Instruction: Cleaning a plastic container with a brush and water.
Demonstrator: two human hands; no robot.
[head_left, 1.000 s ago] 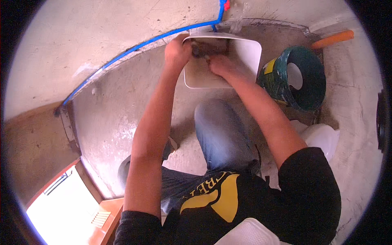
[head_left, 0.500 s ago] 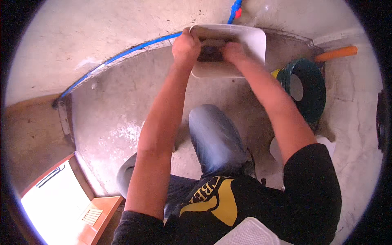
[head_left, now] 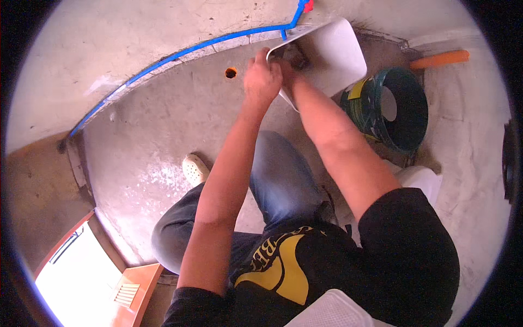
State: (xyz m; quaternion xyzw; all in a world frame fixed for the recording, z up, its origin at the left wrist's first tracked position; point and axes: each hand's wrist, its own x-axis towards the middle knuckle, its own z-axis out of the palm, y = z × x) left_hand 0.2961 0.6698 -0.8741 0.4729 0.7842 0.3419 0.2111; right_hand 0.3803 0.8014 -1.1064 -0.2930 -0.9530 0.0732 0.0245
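Observation:
A white rectangular open-topped tank (head_left: 344,52), resembling a toilet cistern, is tilted near the far wall. My left hand (head_left: 262,79) is closed around its left rim, fingers along the outside. My right hand (head_left: 285,71) reaches inside against the tank's left wall, beside my left hand. The right fingers are mostly hidden, so what they touch cannot be seen. A dark patch (head_left: 297,55) shows within the tank beyond my right hand; its details are unclear.
A blue pipe (head_left: 218,40) with a red fitting (head_left: 309,6) runs along the wall. An orange-rimmed hole (head_left: 231,72) opens in the concrete floor. A dark green bucket (head_left: 403,114) lies tipped at right, near an orange pipe (head_left: 440,59) and a white object (head_left: 419,180).
The tank has turned and tilted, shifting slightly right. My right hand has moved left inside it, close to my left hand. The floor hole has come into view.

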